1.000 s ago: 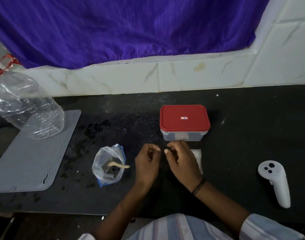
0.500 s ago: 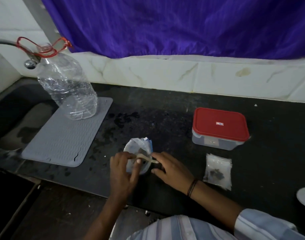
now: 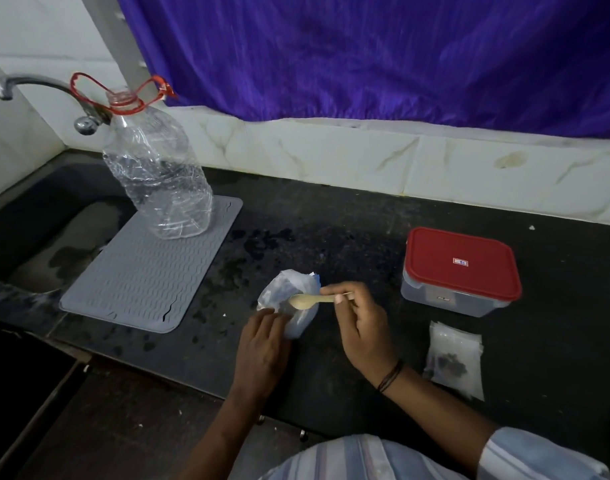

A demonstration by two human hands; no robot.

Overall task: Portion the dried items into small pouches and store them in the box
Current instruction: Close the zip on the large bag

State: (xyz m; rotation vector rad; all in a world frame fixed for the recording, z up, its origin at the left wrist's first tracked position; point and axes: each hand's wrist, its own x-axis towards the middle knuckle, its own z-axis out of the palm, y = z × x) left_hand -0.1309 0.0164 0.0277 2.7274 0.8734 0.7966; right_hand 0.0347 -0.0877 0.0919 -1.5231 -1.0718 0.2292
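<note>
Left hand cups the crinkly clear plastic bag steady so right hand, pinching the small wooden spoon, can scoop.

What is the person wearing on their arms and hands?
Both hands are bare, with no gloves or rings that show. The right hand has a thin dark band around its wrist. The left hand has a plain wrist. A light striped shirt has its sleeves pushed up.
</note>
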